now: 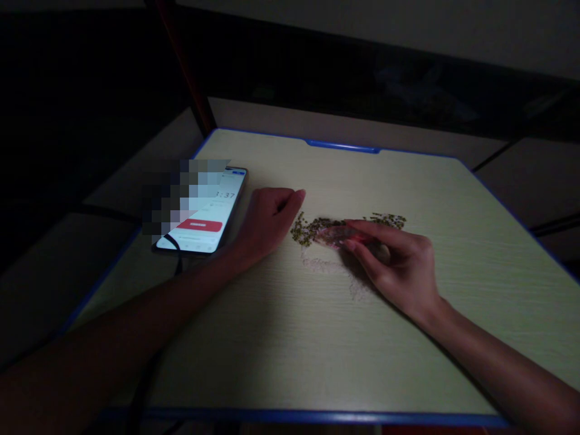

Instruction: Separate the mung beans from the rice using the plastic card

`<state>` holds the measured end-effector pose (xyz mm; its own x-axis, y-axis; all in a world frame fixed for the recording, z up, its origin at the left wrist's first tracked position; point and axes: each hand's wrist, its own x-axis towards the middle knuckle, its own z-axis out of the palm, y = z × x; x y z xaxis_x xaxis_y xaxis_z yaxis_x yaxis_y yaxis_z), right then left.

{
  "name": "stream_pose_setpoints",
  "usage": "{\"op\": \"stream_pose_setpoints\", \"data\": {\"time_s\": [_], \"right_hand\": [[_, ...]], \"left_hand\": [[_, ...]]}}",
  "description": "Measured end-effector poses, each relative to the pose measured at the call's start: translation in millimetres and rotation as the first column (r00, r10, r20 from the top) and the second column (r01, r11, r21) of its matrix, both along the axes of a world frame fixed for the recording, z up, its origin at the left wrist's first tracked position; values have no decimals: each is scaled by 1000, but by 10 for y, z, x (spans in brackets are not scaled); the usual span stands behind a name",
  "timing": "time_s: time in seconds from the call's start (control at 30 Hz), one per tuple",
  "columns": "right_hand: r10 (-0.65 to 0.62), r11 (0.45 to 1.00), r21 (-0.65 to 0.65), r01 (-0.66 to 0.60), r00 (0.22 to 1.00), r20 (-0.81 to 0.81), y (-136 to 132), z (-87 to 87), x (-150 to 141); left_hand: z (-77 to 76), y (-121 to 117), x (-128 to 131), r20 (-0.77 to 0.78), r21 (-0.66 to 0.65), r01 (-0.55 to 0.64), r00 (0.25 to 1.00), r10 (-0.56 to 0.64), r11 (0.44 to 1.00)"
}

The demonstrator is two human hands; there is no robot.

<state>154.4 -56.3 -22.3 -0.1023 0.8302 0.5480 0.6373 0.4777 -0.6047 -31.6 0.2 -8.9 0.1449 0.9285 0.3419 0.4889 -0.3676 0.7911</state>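
My right hand pinches a small see-through object with red glints between thumb and fingers; blur hides its exact kind. It is tilted low over the table, its left end at a patch of small green and dark grains. More of these grains lie behind my right fingers. Closer to me, a thin trail of pale pinkish grains is spread on the tabletop. My left hand rests just left of the green grains with its fingers curled in; the inside of that hand is hidden.
A lit phone lies at the left of the pale, blue-edged table, partly covered by a pixelated patch. A dark cord runs by the phone and under my left forearm. A blue raised lip marks the far edge. Surroundings are dark.
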Motion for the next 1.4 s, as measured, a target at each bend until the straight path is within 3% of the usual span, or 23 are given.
{"op": "stream_pose_setpoints", "data": {"time_s": [0.97,1.4], "right_hand": [[206,976,53,-212,973,103,10,31,-29],[106,991,77,-112,991,79,-4,52,-33]], "left_hand": [[7,-2,4,-21,12,-13,1000,14,1000],[-3,0,4,9,13,-4,1000,4,1000]]}}
